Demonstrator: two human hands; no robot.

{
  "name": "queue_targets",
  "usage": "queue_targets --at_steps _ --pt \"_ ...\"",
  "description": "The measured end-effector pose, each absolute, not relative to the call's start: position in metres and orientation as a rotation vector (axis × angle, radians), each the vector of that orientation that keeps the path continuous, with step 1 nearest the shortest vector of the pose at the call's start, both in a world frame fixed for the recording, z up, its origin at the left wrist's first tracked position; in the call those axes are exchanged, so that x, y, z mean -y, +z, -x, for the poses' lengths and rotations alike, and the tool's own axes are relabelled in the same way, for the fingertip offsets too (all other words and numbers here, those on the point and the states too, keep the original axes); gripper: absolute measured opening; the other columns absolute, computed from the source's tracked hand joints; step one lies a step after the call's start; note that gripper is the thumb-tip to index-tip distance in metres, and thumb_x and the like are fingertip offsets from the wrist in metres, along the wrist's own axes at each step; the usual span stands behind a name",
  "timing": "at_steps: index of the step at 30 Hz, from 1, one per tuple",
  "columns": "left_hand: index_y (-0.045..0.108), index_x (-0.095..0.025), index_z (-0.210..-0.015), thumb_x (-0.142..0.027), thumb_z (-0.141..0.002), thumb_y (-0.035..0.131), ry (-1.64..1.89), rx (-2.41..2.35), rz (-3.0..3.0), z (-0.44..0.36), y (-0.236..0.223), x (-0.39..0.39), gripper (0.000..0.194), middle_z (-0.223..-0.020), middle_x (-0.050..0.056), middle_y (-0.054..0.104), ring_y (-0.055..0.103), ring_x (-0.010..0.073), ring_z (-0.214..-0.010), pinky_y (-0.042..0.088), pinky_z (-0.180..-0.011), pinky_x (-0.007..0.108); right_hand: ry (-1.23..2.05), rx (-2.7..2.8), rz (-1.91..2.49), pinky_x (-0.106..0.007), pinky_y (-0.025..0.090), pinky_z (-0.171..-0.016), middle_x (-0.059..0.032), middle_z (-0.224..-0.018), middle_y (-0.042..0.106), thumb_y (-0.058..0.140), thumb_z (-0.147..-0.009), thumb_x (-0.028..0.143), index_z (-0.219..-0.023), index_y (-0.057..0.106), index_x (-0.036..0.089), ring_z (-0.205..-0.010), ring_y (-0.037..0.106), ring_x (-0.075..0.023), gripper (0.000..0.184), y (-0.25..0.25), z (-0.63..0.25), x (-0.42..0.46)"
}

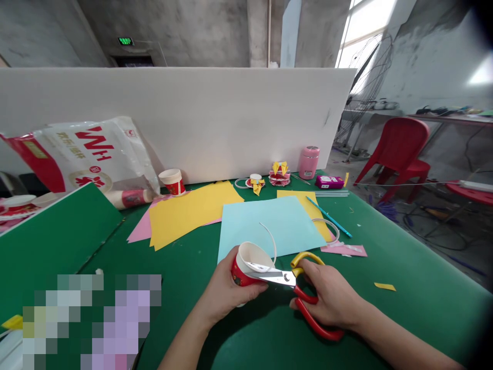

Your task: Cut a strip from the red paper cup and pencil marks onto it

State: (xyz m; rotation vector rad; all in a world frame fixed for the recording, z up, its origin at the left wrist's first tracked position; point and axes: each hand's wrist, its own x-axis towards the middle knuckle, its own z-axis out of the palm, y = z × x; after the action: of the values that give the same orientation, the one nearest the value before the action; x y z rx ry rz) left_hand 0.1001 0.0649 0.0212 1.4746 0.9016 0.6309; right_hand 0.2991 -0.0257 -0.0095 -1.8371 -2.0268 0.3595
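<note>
Red cup (248, 255), scissors (285, 278) w/in curled hands (228, 282) (332, 295)

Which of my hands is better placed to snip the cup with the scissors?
Likely your right hand: it holds the scissors with open blades at the cup, which your left hand holds.

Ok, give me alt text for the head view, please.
The left hand holds a red paper cup, and the right hand holds scissors, their blades at the cup's rim. Beyond them on a green table lie a light blue sheet and yellow paper.
</note>
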Motion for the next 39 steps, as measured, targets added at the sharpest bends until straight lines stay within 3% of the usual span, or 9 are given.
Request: queue_targets --at_steps 8,18,25,31,39 --pt "0.046 -0.019 -0.103 -0.027 -0.053 0.073 0.649 -0.912 -1.529 -0.097 0.021 -0.068 0.058 -0.088 0.005 0.061 0.058 0.023 -0.08 0.048 -0.064 0.033 0.359 2.04 1.863 -0.028 0.028 -0.049 -0.002 -0.067 0.06 0.058 -0.069 0.047 -0.089 0.044 0.019 -0.058 0.051 -0.0211 0.038 -0.011 -0.298 0.025" --pt "0.051 -0.017 -0.103 -0.03 -0.059 0.071 0.565 -0.678 -1.477 -0.079 0.02 -0.082 0.05 -0.093 0.005 0.061 0.056 0.0201 -0.084 0.045 -0.072 0.03 0.388 2.046 1.844 -0.027 0.028 -0.049 -0.0009 -0.064 0.057 0.059 -0.067 0.05 -0.084 0.043 0.02 -0.057 0.047 -0.0186 0.038 -0.004 -0.301 0.024" --pt "0.055 -0.015 -0.099 -0.025 -0.058 0.072 0.475 -0.609 -1.429 -0.078 0.016 -0.083 0.046 -0.088 0.005 0.063 0.055 0.0181 -0.08 0.044 -0.071 0.029 0.377 2.046 1.79 -0.026 0.026 -0.048 0.0025 -0.061 0.053 0.061 -0.065 0.043 -0.08 0.04 0.021 -0.054 0.041 -0.0159 0.034 -0.006 -0.302 0.026" --pt "0.054 -0.015 -0.095 -0.026 -0.053 0.074 0.512 -0.702 -1.432 -0.087 0.019 -0.076 0.048 -0.082 0.003 0.061 0.055 0.0176 -0.075 0.044 -0.068 0.03 0.331 2.029 1.788 -0.026 0.027 -0.05 0.0002 -0.069 0.053 0.063 -0.063 0.041 -0.081 0.041 0.021 -0.057 0.043 -0.0164 0.035 -0.007 -0.303 0.026" --pt "0.049 -0.016 -0.095 -0.028 -0.057 0.071 0.454 -0.748 -1.462 -0.096 0.022 -0.068 0.045 -0.08 0.003 0.059 0.055 0.016 -0.069 0.044 -0.059 0.027 0.27 2.058 1.763 -0.029 0.034 -0.057 -0.0036 -0.079 0.054 0.064 -0.062 0.039 -0.086 0.043 0.019 -0.067 0.046 -0.0194 0.038 -0.006 -0.302 0.025"
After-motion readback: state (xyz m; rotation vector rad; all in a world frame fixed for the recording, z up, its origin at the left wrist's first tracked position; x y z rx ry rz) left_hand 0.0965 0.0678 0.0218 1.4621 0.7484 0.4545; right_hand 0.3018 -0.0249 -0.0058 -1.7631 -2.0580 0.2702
